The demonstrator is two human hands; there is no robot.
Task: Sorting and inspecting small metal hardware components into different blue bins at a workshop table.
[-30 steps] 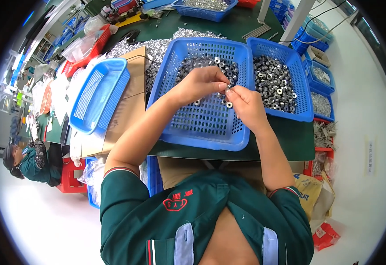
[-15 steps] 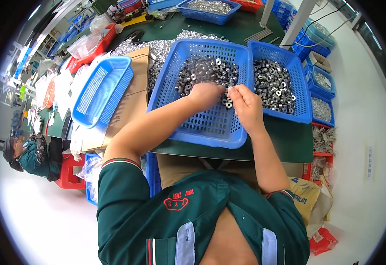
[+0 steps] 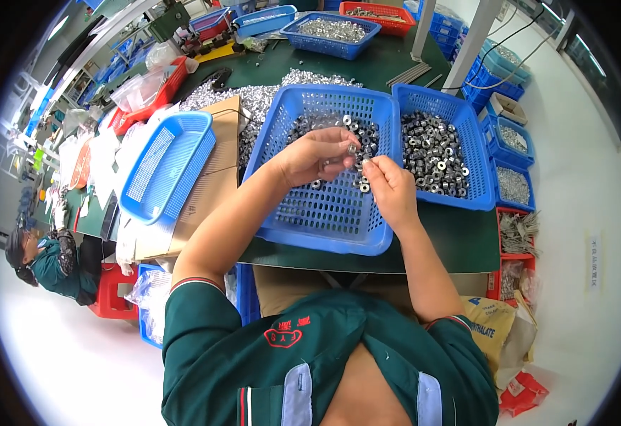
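Over the blue perforated basket (image 3: pixel 325 245) in front of me, my left hand (image 3: pixel 317 157) is turned partly palm up. Its thumb and fingers pinch a small metal ring (image 3: pixel 352 149). Close by on the right, my right hand (image 3: pixel 393 190) is closed, thumb against fingertips; what the tips hold is too small to make out. Beneath both hands, loose metal rings (image 3: pixel 364 133) with dark sides and pale ends lie in the far part of the basket. My left hand hides some of them.
Against its right side stands a second blue basket (image 3: pixel 493 195) holding many similar rings (image 3: pixel 435 153). Shiny small parts (image 3: pixel 254 99) are heaped behind. A lighter blue basket (image 3: pixel 136 192) rests on cardboard (image 3: pixel 215 167) at left. Thin rods (image 3: pixel 408 74) lie beyond. A co-worker (image 3: pixel 58 266) sits far left.
My left hand has lifted from the rings and turned partly palm up, its fingers more spread, a ring showing at the tips. My right hand stays closed beside it. The view has shifted slightly.
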